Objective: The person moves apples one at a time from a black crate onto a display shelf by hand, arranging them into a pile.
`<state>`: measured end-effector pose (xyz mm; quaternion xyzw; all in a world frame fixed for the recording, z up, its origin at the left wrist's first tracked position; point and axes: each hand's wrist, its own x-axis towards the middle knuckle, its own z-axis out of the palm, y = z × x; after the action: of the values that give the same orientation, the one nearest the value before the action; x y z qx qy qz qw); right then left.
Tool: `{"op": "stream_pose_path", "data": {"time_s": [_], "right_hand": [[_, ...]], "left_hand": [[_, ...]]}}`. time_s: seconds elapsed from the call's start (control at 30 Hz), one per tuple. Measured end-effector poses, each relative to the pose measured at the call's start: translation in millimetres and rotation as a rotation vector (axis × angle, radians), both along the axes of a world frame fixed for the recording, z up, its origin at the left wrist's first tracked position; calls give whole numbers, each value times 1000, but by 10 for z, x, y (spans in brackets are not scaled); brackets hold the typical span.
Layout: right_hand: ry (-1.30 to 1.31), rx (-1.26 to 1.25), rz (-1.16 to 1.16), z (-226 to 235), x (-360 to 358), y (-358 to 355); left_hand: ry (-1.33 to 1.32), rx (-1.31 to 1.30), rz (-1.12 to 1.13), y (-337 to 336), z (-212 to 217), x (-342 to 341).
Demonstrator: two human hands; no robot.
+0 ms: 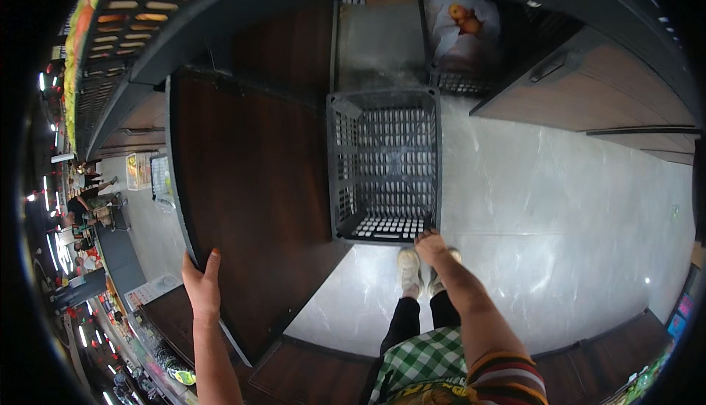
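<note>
A person in a green-and-white checked apron (423,361) works at a low cabinet. The left hand (201,278) grips the outer edge of a broad, dark brown wooden door (254,184), thumb on the near face, its fingertips hidden behind. The right hand (430,246) is closed on the near right corner of a black, rectangular, latticed plastic crate (397,156), which stands upright on the grey, marble-veined floor (544,184), between the door and the bare stretch to the right, its far end toward the cabinet.

The one-cornered hold is the likeliest source of trouble: a pull there could slew the crate round, swinging its left side into the door, which lies just beside it; whether the two touch is unclear. Should the left hand slacken, the door could drift against the crate or pinch fingers.

Underfoot, pale shoes (409,271) stand close to the crate's near end, where a sharp tug could bring the rim onto the toes. Beyond, a second black plastic crate (456,83) bears round orange fruit (466,20) on white lining; a careless shove of the first could jar and bruise it.
</note>
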<state>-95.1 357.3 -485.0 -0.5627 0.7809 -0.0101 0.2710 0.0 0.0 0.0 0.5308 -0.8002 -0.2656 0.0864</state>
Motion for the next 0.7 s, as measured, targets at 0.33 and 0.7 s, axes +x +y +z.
{"op": "stream_pose_path", "data": {"time_s": [0.33, 0.7], "right_hand": [[198, -342, 42, 767, -349, 594], [78, -369, -204, 2901, -1752, 1020]], "left_hand": [[30, -43, -43, -394, -351, 65], [1679, 1371, 67, 660, 258, -2585]]}}
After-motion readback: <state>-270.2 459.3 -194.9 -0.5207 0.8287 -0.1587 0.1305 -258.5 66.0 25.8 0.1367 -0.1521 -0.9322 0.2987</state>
